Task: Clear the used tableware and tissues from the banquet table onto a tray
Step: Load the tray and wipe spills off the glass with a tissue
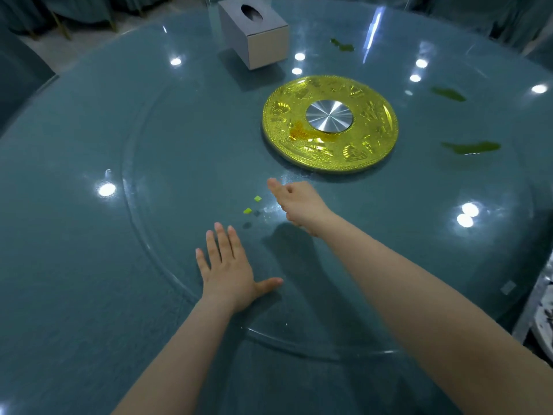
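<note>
**Late in the clear-up**

Left hand (pixel 229 271): fingers straight and spread, pressed flat on the glass turntable (pixel 155 163), probably to steady or spin it. Right hand (pixel 296 203): fingers curled under, and I cannot tell if they pinch anything. Green scraps (pixel 253 205) lie just beside them. Farther out are the orange-stained gold hub (pixel 330 124) and the tissue box (pixel 254 34). No used tableware or tissues show on the bench (pixel 59 205).

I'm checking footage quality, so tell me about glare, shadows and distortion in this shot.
Head view: ceiling lights glare as white spots on the glass turntable; the right hand and its arm cast a soft shadow there; the wide lens bows the table edge.
</note>
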A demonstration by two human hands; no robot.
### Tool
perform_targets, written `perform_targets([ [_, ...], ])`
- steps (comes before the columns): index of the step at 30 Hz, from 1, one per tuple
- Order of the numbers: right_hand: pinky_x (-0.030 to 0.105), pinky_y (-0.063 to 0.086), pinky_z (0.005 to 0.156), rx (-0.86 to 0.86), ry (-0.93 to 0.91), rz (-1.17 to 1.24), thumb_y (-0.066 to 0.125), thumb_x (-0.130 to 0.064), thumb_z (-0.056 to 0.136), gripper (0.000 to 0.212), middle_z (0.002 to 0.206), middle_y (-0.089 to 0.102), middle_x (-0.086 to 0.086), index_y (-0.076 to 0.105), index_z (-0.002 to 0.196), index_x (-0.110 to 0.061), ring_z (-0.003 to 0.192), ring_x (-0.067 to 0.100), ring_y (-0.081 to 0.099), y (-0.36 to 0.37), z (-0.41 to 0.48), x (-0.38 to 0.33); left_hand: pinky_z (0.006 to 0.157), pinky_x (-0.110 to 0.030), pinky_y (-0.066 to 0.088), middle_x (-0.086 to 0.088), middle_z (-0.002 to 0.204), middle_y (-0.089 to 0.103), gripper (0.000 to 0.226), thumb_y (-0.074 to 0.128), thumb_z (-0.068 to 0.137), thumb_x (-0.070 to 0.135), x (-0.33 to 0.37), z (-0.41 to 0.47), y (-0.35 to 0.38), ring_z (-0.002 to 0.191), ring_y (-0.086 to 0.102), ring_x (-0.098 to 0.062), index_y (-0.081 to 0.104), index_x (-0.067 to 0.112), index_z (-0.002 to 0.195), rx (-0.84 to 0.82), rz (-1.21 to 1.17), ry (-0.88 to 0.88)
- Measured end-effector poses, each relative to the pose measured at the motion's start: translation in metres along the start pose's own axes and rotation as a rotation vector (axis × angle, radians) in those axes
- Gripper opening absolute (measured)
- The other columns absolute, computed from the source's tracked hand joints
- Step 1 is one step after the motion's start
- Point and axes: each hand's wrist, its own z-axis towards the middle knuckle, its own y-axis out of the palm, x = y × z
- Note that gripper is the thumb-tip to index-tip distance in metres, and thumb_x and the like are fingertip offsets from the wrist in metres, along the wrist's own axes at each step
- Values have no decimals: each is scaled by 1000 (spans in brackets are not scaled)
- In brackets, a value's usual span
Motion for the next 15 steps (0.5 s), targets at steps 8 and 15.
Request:
perform_targets([
  [8,30,31,54,86,-312,-1005,32,-81,81,68,64,51,3,38,55,-19,67,24,47,36,35,-20,111,-55,-14,-15,150,-37,144,34,52,95,0,0,0,139,-33,-33,-33,3,141,20,-1,2],
  [15,31,34,58,10,-581,-1264,34,-80,81,73,85,67,9,50,62,-11,80,28,63,36,34,-13,111,-55,-15,-15,150,-37,145,32,50,96,0,1,3,139,-32,-33,-33,4,141,38,0,-1],
])
